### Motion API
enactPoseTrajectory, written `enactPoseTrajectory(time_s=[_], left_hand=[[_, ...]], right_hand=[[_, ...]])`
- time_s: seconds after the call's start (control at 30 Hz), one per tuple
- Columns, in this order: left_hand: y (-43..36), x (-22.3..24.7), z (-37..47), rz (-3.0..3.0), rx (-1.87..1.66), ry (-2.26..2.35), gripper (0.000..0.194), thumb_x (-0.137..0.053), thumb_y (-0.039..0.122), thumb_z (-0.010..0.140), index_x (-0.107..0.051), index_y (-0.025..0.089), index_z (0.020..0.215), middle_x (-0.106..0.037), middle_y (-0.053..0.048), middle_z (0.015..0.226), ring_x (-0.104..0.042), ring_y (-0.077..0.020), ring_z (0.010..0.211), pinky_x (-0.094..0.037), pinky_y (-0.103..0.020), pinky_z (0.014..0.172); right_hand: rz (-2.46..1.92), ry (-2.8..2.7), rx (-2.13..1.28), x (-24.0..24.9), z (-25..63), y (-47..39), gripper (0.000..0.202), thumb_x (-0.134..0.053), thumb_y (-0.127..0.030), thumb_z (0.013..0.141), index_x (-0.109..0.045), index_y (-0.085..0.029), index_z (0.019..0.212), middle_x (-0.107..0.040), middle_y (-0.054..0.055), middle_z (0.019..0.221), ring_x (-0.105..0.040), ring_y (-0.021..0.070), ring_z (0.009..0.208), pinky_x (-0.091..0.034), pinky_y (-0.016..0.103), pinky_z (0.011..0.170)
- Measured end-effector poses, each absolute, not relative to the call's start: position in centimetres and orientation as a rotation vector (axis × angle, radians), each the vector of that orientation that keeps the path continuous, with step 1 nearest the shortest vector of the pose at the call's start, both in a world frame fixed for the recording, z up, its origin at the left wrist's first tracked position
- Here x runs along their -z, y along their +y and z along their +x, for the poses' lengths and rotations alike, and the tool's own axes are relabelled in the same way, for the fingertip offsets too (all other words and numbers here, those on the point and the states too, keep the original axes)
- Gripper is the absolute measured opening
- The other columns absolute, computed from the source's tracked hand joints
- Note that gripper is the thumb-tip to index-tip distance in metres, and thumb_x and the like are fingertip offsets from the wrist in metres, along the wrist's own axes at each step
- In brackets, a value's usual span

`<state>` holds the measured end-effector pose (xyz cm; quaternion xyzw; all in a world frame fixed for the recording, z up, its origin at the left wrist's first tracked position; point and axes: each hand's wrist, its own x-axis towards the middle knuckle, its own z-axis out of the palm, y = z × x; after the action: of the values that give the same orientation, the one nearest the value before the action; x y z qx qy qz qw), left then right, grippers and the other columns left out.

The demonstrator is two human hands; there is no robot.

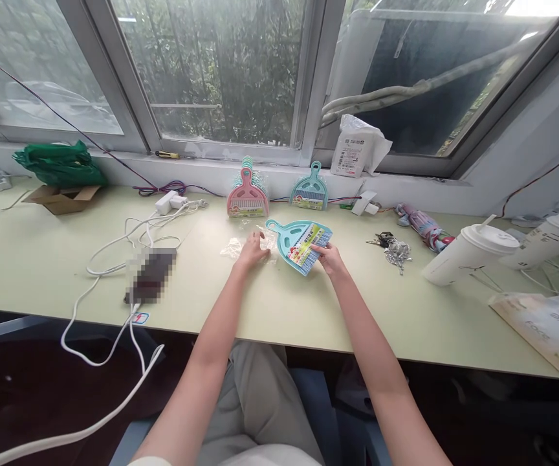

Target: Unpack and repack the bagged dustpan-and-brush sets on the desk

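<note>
Teal dustpan point(286, 242), pinched
Right hand point(332, 260) maybe stops brush point(323, 238) slipping; beside that grip, left hand point(251, 251) is by plastic point(231, 248), hold unclear.

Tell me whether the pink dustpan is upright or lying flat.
Upright: the pink dustpan stands with its wide edge down at the table, handle pointing up.

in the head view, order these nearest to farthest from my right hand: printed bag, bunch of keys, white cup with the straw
1. bunch of keys, just right of the right hand
2. white cup with the straw, further right, past the keys
3. printed bag, far right, beyond that cup
</note>
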<state>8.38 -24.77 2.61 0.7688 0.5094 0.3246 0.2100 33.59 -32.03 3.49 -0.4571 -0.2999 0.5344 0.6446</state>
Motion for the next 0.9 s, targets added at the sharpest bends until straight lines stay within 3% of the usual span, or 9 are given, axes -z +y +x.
enactPoseTrajectory(time_s=[0.1,0.23,0.33,0.5,0.7,0.9], left_hand=[[-24.7,-2.4,8.3,2.144,-0.823,1.737,0.03,-0.061,0.028,0.074,-0.053,0.017,0.1,-0.054,-0.015,0.107,-0.051,-0.0319,0.106,-0.041,-0.042,0.088],[-24.4,-2.4,7.8,2.123,-0.7,1.826,0.008,-0.049,0.019,0.082,-0.056,0.019,0.086,-0.06,-0.013,0.092,-0.055,-0.0289,0.097,-0.041,-0.039,0.083],[-24.4,-2.7,7.9,2.152,-0.804,1.78,0.01,-0.047,0.02,0.084,-0.057,0.021,0.082,-0.06,-0.01,0.088,-0.056,-0.0261,0.091,-0.042,-0.036,0.08],[-25.2,-3.7,8.8,2.304,-1.05,1.687,0.015,-0.045,0.027,0.089,-0.058,0.02,0.086,-0.057,-0.011,0.099,-0.052,-0.0267,0.099,-0.038,-0.038,0.086],[-26.6,-4.9,10.3,2.408,-1.092,1.546,0.012,-0.047,0.025,0.088,-0.058,0.02,0.086,-0.055,-0.011,0.103,-0.049,-0.0263,0.102,-0.032,-0.039,0.091],[-27.3,-5.3,11.2,2.495,-1.078,1.451,0.013,-0.047,0.025,0.088,-0.058,0.021,0.084,-0.055,-0.01,0.103,-0.049,-0.0254,0.103,-0.028,-0.04,0.095]], right_hand=[[-1.1,-0.713,-1.267,-3.4,34.0,-32.1,0.027,-0.076,-0.007,0.06,-0.066,-0.014,0.084,-0.073,0.007,0.091,-0.069,0.0224,0.084,-0.06,0.037,0.079],[-1.157,-0.717,-1.291,-3.3,33.7,-32.2,0.023,-0.073,-0.003,0.062,-0.067,-0.013,0.082,-0.073,0.008,0.086,-0.07,0.0222,0.081,-0.059,0.038,0.079],[-1.161,-0.723,-1.285,-3.2,33.1,-32.3,0.025,-0.072,-0.002,0.061,-0.067,-0.013,0.083,-0.074,0.007,0.087,-0.07,0.0222,0.083,-0.059,0.038,0.081],[-1.099,-0.766,-1.249,-3.4,31.9,-32.4,0.029,-0.077,-0.008,0.06,-0.068,-0.014,0.087,-0.074,0.008,0.092,-0.07,0.0238,0.087,-0.059,0.039,0.081],[-1.07,-0.882,-1.25,-3.9,30.9,-32.7,0.034,-0.082,-0.017,0.057,-0.069,-0.015,0.089,-0.073,0.008,0.093,-0.069,0.0237,0.089,-0.057,0.04,0.083],[-1.05,-0.702,-1.086,-3.9,30.1,-33.0,0.026,-0.079,-0.018,0.061,-0.066,-0.016,0.083,-0.072,0.007,0.093,-0.068,0.0232,0.09,-0.057,0.039,0.084]])
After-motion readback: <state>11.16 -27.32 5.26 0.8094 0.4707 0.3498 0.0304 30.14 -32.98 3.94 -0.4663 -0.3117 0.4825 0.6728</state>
